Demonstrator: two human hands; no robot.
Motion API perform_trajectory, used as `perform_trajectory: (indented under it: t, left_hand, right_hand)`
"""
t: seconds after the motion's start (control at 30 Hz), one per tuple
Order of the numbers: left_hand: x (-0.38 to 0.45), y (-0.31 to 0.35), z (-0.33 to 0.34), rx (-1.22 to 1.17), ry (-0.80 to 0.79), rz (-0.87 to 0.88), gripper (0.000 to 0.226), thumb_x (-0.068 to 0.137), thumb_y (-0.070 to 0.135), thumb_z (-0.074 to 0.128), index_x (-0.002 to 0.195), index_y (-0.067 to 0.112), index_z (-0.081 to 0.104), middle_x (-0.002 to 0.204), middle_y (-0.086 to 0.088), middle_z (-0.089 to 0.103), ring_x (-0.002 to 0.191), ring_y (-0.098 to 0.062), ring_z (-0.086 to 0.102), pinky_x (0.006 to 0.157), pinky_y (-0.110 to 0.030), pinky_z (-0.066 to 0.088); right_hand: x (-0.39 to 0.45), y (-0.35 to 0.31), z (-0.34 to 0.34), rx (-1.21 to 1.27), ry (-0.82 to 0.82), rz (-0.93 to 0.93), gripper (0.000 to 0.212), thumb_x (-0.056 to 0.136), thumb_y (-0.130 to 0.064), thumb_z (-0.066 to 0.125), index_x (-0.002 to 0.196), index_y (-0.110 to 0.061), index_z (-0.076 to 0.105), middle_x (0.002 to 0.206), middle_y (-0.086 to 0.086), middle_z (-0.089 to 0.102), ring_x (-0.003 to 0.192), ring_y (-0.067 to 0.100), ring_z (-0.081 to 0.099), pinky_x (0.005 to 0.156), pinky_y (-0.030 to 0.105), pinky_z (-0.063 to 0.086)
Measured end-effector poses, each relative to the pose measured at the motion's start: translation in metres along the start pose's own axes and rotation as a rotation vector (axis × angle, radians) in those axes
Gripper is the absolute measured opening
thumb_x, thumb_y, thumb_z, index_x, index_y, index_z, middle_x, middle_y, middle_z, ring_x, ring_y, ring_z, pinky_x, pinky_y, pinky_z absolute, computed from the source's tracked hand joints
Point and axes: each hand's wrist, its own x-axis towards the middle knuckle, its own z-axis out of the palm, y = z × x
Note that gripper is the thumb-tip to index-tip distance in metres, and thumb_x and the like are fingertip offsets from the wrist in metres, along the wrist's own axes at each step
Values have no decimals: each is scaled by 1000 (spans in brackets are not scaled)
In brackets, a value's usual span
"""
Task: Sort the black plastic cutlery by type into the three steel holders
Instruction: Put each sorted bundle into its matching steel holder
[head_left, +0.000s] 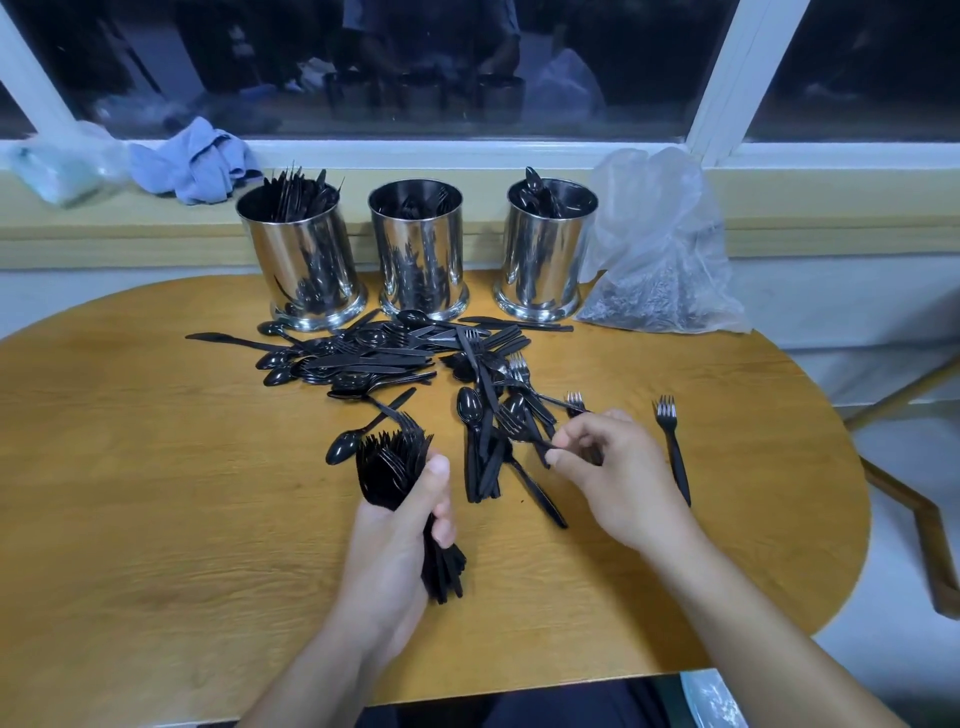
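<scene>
Left hand (400, 525): fingers and thumb wrapped round a thick bundle of forks (392, 467), tines up and fanned away from the body, handles sticking out below the palm. Held just above the tabletop (156, 493), near its front middle.

Right hand (618, 467): thumb and forefinger pinching the handle end of one fork (519, 431) at the near right edge of the loose pile (415, 358). That fork's long axis runs up and left from the fingertips, head buried among spoons and knives. Other fingers loosely curled.

Key relation: the pinched fork lies just right of the left-hand bundle, with a narrow strip of bare wood between. Judged next move: draw it clear and pass it leftward into the bundle. A lone fork (672, 452) lies just right of the right hand, handle toward the body; the right hand is plainly nearer.

Beyond the pile, three steel holders against the wall: left holder (304, 265) with knives, middle holder (418, 254) with forks, right holder (545, 254) with spoons. Much cutlery unsorted.

Clear plastic bag (660, 249) beside the right holder; blue cloth (195, 161) on the sill.
</scene>
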Motion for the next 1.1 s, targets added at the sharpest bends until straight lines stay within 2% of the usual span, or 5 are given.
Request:
perform_trajectory:
  t: [0.13, 0.33, 0.73, 0.9, 1.1]
  left_hand:
    - [6, 0, 6, -93, 51, 35, 48, 82, 52, 93, 116, 24, 74, 72, -3, 45, 68, -16, 44, 77, -38, 39]
    - [12, -1, 22, -92, 67, 83, 38, 81, 32, 97, 95, 8, 71, 87, -10, 71, 86, -27, 72, 85, -46, 64]
    - [10, 3, 25, -38, 67, -31, 30, 104, 36, 77, 81, 19, 68, 82, -9, 60, 71, -19, 54, 73, -40, 45]
    - [4, 3, 32, 85, 26, -59, 52, 99, 48, 79, 71, 12, 53, 68, -10, 45, 64, -19, 44, 76, -37, 43]
    - [1, 5, 38, 113, 8, -98, 50, 97, 51, 81, 79, 10, 59, 70, -11, 50, 67, -21, 48, 81, -37, 48]
  right_hand:
    - [-12, -28, 9, 338, -157, 53, 12, 97, -20, 83, 89, -24, 75, 78, -10, 64, 71, 6, 55, 72, 24, 47]
    - [-48, -60, 37, 389, -342, -85, 9, 100, -22, 77, 95, -17, 70, 88, 2, 68, 77, 13, 55, 75, 39, 53]
    - [-21, 30, -29, -232, 336, -54, 16, 93, -24, 86, 106, -26, 76, 84, -14, 62, 71, 8, 57, 67, 28, 44]
    - [-21, 62, -45, -618, 387, 17, 46, 92, -46, 83, 124, -17, 67, 98, -2, 63, 87, 28, 66, 75, 41, 50]
    - [-23, 66, -49, -565, 361, 99, 21, 99, -33, 77, 90, -21, 63, 85, 0, 63, 69, 28, 59, 58, 35, 40]
